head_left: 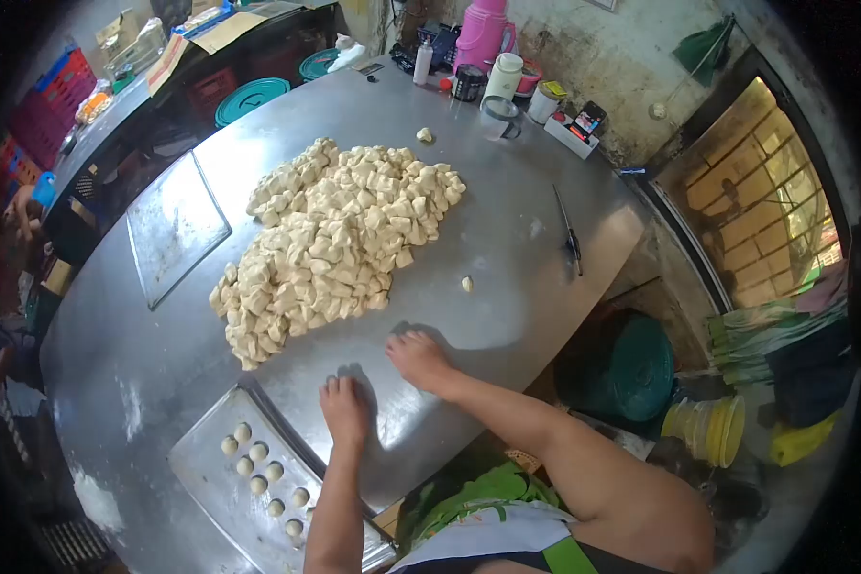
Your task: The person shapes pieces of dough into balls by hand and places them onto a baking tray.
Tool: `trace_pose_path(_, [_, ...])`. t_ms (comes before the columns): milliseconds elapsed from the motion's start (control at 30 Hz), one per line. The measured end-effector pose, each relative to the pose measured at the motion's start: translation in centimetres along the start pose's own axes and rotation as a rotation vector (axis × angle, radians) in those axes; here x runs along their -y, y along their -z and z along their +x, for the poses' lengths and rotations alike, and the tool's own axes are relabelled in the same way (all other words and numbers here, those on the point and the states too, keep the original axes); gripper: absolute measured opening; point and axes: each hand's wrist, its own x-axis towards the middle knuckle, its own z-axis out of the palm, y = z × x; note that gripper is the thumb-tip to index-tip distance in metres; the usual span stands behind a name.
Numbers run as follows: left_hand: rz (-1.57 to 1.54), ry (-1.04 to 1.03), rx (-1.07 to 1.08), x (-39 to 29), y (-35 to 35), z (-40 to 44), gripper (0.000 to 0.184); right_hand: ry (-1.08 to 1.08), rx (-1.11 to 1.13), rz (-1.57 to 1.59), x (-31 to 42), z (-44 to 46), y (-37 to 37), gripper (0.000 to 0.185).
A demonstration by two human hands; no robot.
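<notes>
A large heap of cut dough pieces (325, 249) lies on the metal table (507, 325). My left hand (343, 409) is palm down on the tabletop, fingers curled under, beside the edge of a baking tray (201, 454). To its right, my right hand (418, 360) rests the same way, cupped against the metal near the heap's lower edge. Whatever lies beneath either palm is hidden. Several round dough balls (258, 485) sit in loose rows on the tray. A single dough piece (467, 283) lies apart, right of the heap.
A long dark knife (572, 239) lies near the right edge. Another flat tray (177, 230) is at the left. Along the wall stand a pink thermos (483, 43), a clear pitcher (499, 117) and a small box (574, 132). A green-lidded drum (636, 368) stands beside the table.
</notes>
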Motion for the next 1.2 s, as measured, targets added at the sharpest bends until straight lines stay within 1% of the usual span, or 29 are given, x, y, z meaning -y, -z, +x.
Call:
trace_pose_path(100, [-0.044,-0.016,-0.002,-0.5,1.0,-5.3,0.013,-0.014,0.016,0.015,0.7,-5.5,1.7,0.018])
trace_pose_path(167, [-0.031,-0.047,-0.025,-0.6,1.6,-7.4,0.013,0.04,0.021,0.069,0.3,-8.2,2.7,0.019])
trace_pose_path(267, [-0.019,-0.083,-0.043,-0.3,1.7,-7.2,0.015,0.034,-0.021,-0.049,-2.3,-9.4,2.6,0.016])
trace_pose_path(300, [0.023,-0.103,-0.092,0.5,1.6,-6.2,0.016,0.032,-0.024,-0.098,-2.9,-9.5,2.4,0.015])
trace_pose_path(333, [0.066,-0.123,-0.141,1.2,1.4,-4.7,0.017,0.033,-0.018,-0.097,-3.1,-8.5,1.9,0.015])
trace_pose_path(367, [0.11,-0.143,-0.197,1.4,1.0,-2.7,0.019,0.008,-0.111,-0.115,-3.2,-6.1,1.4,0.015])
trace_pose_path(400, [0.109,-0.133,-0.195,1.2,0.2,-0.5,0.019,-0.018,-0.199,-0.13,-3.2,-3.8,0.8,0.016])
trace_pose_path(467, [0.071,-0.066,-0.141,0.7,-0.8,1.8,0.017,-0.086,-0.205,-0.051,-1.1,0.1,0.7,0.016])
trace_pose_path(500, [0.075,-0.062,-0.129,0.1,-1.1,1.3,0.017,-0.14,-0.234,0.016,-0.5,1.4,1.1,0.015])
trace_pose_path(533, [0.07,-0.051,-0.054,-0.6,-1.3,0.8,0.018,-0.142,-0.234,0.021,-0.5,0.7,0.2,0.015])
trace_pose_path(600, [0.06,-0.04,0.086,-1.7,-1.4,-0.1,0.019,-0.035,0.004,0.118,0.5,-1.3,-1.2,0.012])
trace_pose_path(633, [0.037,-0.104,0.062,-1.3,-0.9,-1.9,0.021,-0.038,0.0,0.122,0.2,-2.7,-0.9,0.012])
trace_pose_path(667, [0.011,-0.166,0.043,-0.8,-0.2,-3.9,0.024,0.135,0.008,0.161,-0.7,-5.1,0.0,0.014])
trace_pose_path(700, [0.011,-0.167,0.051,0.2,0.3,-4.9,0.024,0.307,0.017,0.199,-1.8,-6.6,0.5,0.016])
trace_pose_path(733, [0.08,-0.239,0.014,0.8,1.8,-5.1,0.023,0.305,0.022,0.201,-2.9,-6.2,0.9,0.016])
trace_pose_path(767, [0.151,-0.306,-0.024,1.6,2.6,-5.1,0.023,0.294,-0.076,0.078,-4.5,-5.1,1.0,0.012])
trace_pose_path(800, [0.16,-0.234,-0.054,2.0,2.6,-3.6,0.023,0.291,-0.165,-0.036,-5.4,-3.6,1.3,0.008])
trace_pose_path(833, [0.178,-0.145,-0.082,2.5,2.1,-1.9,0.023,0.258,-0.1,-0.117,-5.4,-1.6,0.7,0.008])
trace_pose_path(867, [0.147,-0.101,-0.031,3.2,1.3,0.0,0.016,0.24,-0.031,-0.188,-4.8,0.6,-0.2,0.01])
trace_pose_path(900, [0.115,-0.002,-0.056,2.6,0.5,2.8,0.01,0.164,-0.047,-0.207,-4.2,2.3,-0.7,0.01])
trace_pose_path(933, [0.135,0.112,0.035,2.8,-0.7,4.9,0.01,0.099,-0.061,-0.218,-3.2,3.9,-1.2,0.009])
trace_pose_path(967, [0.062,0.135,-0.113,2.6,-2.1,6.1,0.01,0.086,-0.089,-0.076,-2.4,5.1,-1.0,0.009])
trace_pose_path(1000, [0.046,0.123,-0.205,1.9,-2.9,6.3,0.013,0.059,-0.109,0.069,-1.6,5.0,-0.4,0.01])
trace_pose_path(1033, [0.057,0.204,-0.084,0.7,-2.2,5.9,0.016,0.037,-0.098,0.151,-0.6,4.2,0.2,0.012])
trace_pose_path(1067, [-0.04,0.166,-0.027,-0.2,-1.1,5.0,0.017,0.011,-0.082,0.218,-0.2,3.1,1.3,0.013])
trace_pose_path(1100, [-0.068,0.131,-0.065,-1.1,0.2,3.2,0.013,-0.078,0.081,0.255,0.6,1.7,3.1,0.013])
trace_pose_path(1133, [-0.098,0.083,-0.102,-1.3,1.4,1.3,0.015,-0.016,0.094,0.265,0.5,-0.2,4.4,0.017])
trace_pose_path(1167, [-0.082,0.124,-0.111,-0.6,2.5,-0.8,0.015,0.04,0.098,0.269,0.4,-1.5,5.2,0.022])
trace_pose_path(1200, [-0.187,0.109,-0.053,0.0,3.3,-3.0,0.021,0.063,0.12,0.284,1.1,-2.3,5.5,0.022])
